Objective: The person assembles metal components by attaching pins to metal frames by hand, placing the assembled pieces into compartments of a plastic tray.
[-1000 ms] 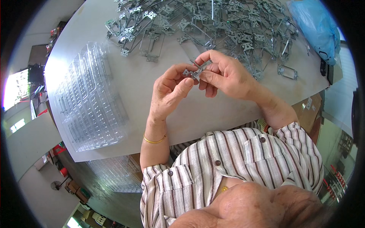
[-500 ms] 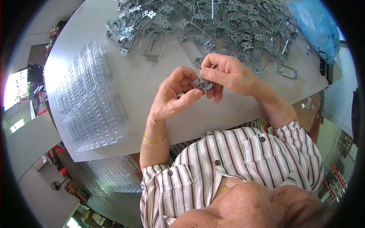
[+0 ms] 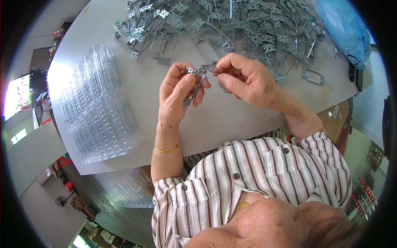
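Between thumb and fingers my left hand (image 3: 175, 93) pinches a small metal bracket with a rod (image 3: 199, 84), which slants down across the fingers. My right hand (image 3: 250, 80) is closed to its right, thumb against the bent fingers, gripping a metal bracket piece (image 3: 211, 67) whose flat end reaches toward the left hand's part. The two parts meet or overlap in the gap between my hands; whether they are joined I cannot tell. Just beyond lies a large heap of metal brackets with rods (image 3: 256, 35) on the white table.
Stacked clear plastic trays (image 3: 97, 107) stand on the table's left. A blue plastic bag (image 3: 345, 31) lies at the far right, beside a dark object (image 3: 355, 76). One rectangular bracket frame (image 3: 313, 77) lies apart, right of my right hand. Below the right edge is a cardboard box (image 3: 334, 118).
My hands have drawn apart, the left moving left and slightly away from me. The bracket and its rod now show more plainly between them.
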A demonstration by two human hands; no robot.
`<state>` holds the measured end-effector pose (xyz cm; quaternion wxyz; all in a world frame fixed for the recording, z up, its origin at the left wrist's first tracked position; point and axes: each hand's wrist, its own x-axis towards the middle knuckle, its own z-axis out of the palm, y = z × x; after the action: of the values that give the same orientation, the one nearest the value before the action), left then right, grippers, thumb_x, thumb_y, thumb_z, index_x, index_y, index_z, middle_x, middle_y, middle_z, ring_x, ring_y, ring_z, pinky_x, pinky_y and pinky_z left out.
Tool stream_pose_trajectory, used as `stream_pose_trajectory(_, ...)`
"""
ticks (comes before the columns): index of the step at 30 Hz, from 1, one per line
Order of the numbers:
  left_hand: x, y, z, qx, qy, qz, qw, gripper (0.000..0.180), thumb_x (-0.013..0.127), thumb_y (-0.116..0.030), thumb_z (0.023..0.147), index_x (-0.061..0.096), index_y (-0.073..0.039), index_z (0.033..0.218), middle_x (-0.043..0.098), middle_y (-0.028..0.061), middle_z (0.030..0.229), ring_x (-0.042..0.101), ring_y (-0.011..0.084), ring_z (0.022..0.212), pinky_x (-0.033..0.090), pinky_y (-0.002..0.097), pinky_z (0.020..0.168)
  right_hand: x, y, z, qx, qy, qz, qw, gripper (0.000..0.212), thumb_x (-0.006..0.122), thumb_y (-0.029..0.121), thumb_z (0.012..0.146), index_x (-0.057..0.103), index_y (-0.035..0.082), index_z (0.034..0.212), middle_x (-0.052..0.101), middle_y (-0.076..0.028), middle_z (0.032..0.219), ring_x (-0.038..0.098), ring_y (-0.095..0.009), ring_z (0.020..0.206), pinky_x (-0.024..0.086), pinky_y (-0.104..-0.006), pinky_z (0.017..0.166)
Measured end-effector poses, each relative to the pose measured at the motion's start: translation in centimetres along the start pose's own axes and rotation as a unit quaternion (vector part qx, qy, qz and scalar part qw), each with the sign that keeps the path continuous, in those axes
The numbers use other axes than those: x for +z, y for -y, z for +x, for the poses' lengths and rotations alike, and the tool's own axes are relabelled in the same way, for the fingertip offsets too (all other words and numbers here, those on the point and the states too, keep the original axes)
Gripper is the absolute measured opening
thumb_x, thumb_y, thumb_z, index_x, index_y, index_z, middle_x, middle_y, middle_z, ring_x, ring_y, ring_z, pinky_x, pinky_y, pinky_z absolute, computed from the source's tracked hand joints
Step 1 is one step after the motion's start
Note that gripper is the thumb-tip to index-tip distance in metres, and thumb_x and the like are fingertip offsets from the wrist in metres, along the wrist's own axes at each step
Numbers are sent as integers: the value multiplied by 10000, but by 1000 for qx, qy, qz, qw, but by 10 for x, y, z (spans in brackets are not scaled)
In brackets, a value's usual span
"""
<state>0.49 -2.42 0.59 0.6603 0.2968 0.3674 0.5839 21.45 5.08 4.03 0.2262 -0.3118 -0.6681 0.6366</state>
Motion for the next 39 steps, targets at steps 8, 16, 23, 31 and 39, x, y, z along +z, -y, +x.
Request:
stream_pose_trajectory(8, 0, 1, 0, 13, -13, 24, 1000, 217, 589, -188, 1009, 526, -9, 1114, 682, 166, 891, 552, 113, 580, 415, 224, 504, 1, 4, -1, 45, 29, -15, 998, 73, 569, 76, 1005, 573, 39, 1068, 591, 16, 721, 512, -34, 578, 414, -203, 491)
stream_pose_trajectory(16, 4, 0, -3, -14, 3, 95, 995, 310, 714, -137, 935, 532, -1, 1145, 693, 103, 947, 578, 87, 693, 447, 219, 561, -1, 11, 2, 140, 43, 101, 984, 147, 538, 156, 1028, 568, 19, 1071, 611, -18, 712, 560, -67, 542, 457, -222, 485)
stream_pose_trajectory(23, 3, -4, -3, -24, 68, 173, 982, 489, 786, -133, 878, 554, 43, 1271, 699, 95, 1043, 668, 170, 999, 543, 295, 839, -2, 6, 0, 131, 53, 101, 985, 145, 539, 165, 1029, 565, 23, 1047, 608, -8, 714, 568, -62, 579, 466, -218, 500)
stream_pose_trajectory(31, -8, -4, -2, 53, 33, 93, 994, 417, 726, -145, 923, 553, 35, 1257, 700, 169, 1082, 672, 224, 994, 530, 358, 906, -5, 9, 1, 105, 56, 58, 991, 100, 539, 152, 1030, 555, 56, 1010, 602, 9, 725, 551, -50, 601, 459, -213, 514)
stream_pose_trajectory(39, -12, -1, 3, 184, 21, 21, 983, 467, 686, -197, 936, 467, -31, 1313, 606, 280, 1290, 608, 403, 1201, 483, 498, 1030, -3, 3, 3, 55, -17, 9, 998, 130, 537, 187, 1048, 557, 60, 1068, 633, -26, 907, 621, -67, 721, 496, -216, 563)
